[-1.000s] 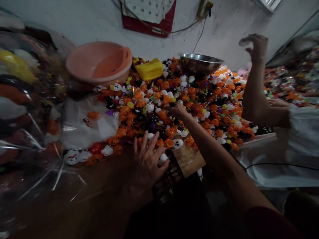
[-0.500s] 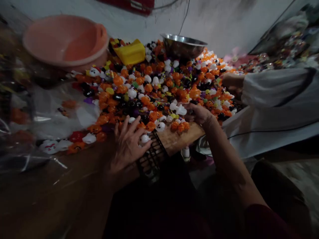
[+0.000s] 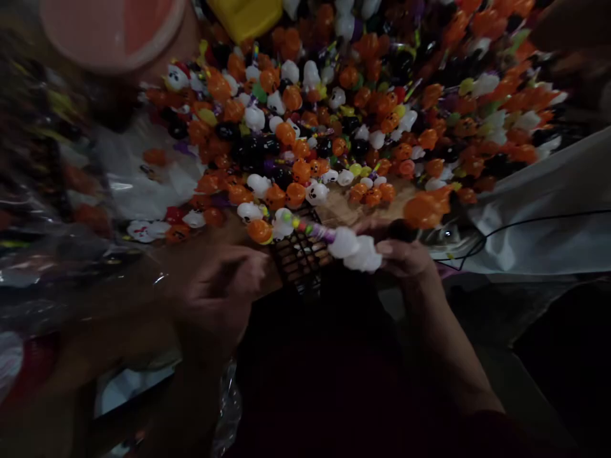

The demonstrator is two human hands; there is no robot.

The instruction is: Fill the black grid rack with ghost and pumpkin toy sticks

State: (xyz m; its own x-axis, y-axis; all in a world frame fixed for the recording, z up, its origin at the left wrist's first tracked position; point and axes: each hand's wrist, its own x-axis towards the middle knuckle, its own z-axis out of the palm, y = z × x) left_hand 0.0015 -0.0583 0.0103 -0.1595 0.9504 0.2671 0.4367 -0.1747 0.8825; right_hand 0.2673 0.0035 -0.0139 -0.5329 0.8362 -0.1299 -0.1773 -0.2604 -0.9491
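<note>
My right hand [image 3: 405, 257] is closed around a small bunch of toy-topped tubes in front of the pile's near edge. White figure tops [image 3: 356, 250] stick out to its left, with a thin tube of coloured beads [image 3: 303, 224] pointing away from them. An orange top [image 3: 424, 210] and a dark round top [image 3: 402, 230] show above the fingers. My left hand [image 3: 229, 286] is curled, blurred and apart from the pile, with nothing visible in it. Between the hands lies a black grid [image 3: 303, 257] at the table's edge.
A big pile of orange, white and black figure-topped tubes [image 3: 291, 133] covers the table. Behind it are a pink basin [image 3: 114, 38] and a yellow scoop [image 3: 245, 16]. Clear plastic bags [image 3: 147, 172] lie left; white cloth [image 3: 539, 216] hangs right.
My view has tilted down and closer. My right hand has drawn back from the pile with figure-topped tubes in it. My left hand has lifted off the pile's edge and curled.
</note>
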